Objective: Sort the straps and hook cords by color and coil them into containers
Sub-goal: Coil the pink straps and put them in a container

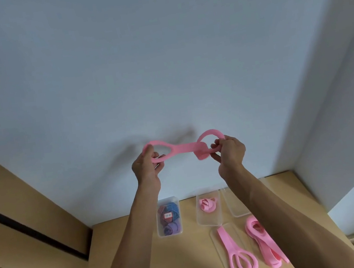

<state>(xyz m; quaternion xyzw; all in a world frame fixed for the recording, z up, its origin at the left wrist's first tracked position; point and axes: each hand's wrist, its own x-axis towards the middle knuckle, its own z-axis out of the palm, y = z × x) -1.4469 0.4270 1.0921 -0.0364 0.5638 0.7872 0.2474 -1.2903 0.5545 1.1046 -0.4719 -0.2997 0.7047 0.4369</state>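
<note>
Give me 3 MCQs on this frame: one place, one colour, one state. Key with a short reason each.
1. Where is the coiled pink strap?
A. in the middle clear container
B. in the left container
C. on the floor

2. What colour is the strap held up by both hands?
A. blue
B. pink
C. purple

3. How is the held strap?
A. lying flat on the table
B. coiled in a box
C. stretched in the air between the left hand and right hand

Key: 1 A, the pink coil sits inside the middle container. 2 B, it is plainly pink. 3 C, each hand grips one looped end, well above the table.
</note>
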